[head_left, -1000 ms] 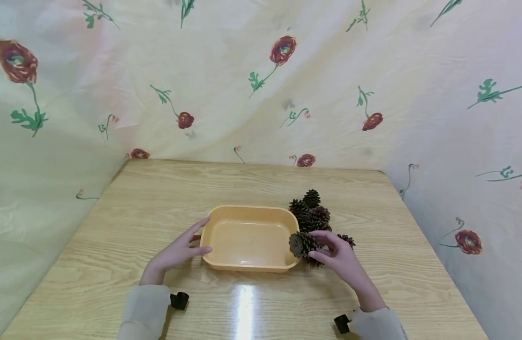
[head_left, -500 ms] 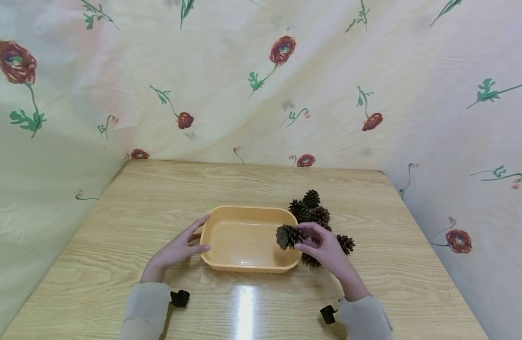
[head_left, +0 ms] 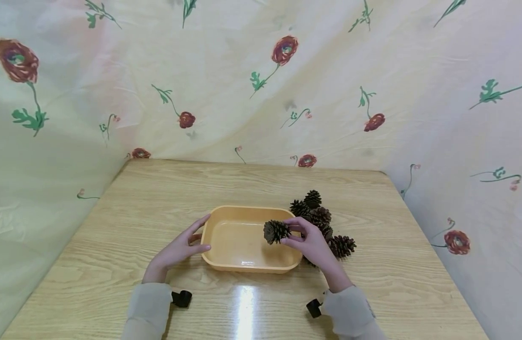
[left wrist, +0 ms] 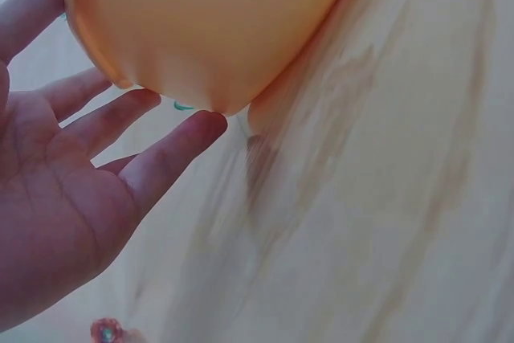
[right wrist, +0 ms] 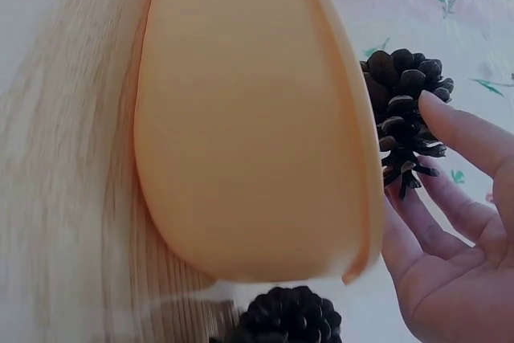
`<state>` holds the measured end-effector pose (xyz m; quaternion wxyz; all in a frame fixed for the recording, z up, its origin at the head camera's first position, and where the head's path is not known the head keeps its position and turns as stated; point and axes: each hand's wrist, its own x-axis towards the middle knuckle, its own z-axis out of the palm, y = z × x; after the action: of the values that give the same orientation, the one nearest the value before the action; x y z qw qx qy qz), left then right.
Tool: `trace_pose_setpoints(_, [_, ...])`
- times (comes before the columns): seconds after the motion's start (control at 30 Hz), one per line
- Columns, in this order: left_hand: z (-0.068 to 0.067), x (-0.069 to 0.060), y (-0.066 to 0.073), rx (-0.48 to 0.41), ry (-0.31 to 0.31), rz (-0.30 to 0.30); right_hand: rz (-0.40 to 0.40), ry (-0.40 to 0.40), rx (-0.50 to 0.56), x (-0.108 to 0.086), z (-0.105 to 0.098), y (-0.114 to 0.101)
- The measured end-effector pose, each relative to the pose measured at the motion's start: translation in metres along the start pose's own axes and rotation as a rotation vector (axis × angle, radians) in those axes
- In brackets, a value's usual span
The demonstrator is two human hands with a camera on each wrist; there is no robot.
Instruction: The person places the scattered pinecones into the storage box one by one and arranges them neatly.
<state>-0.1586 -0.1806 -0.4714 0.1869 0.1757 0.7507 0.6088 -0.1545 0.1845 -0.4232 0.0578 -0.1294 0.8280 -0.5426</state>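
Observation:
A pale orange plastic basin [head_left: 237, 243] sits mid-table. My left hand [head_left: 180, 249] touches its left end, fingers spread and fairly straight along the rim; in the left wrist view those fingers [left wrist: 181, 146] meet the basin's edge. Over the basin's right part, my right hand [head_left: 312, 243] pinches a brown pine cone [head_left: 275, 232] between thumb and fingers. From the right wrist, this pine cone [right wrist: 401, 102] shows beyond the basin rim, partly hidden by it. The head view shows nothing lying inside the basin.
Several more pine cones [head_left: 320, 216] are heaped against the basin's right end, some hidden behind my right hand. One pine cone [head_left: 342, 246] lies at the pile's right. The wooden table [head_left: 158, 193] meets flowered cloth [head_left: 226, 85] at its back and sides.
My right hand has carried the pine cone leftward from the basin's right rim to above its inside. The left hand stays at the left end.

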Motion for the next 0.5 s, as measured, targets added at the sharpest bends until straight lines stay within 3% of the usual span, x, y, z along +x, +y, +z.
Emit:
trace_pose_setpoints(0.3, [-0.002,0.000,-0.006,-0.012,0.010,0.030,0.012,-0.049,0.060,0.011,0.015,-0.009])
trace_pose_setpoints(0.5, [-0.004,-0.001,-0.009,-0.075,-0.001,0.024,0.015,-0.057,0.076,0.018,0.026,-0.013])
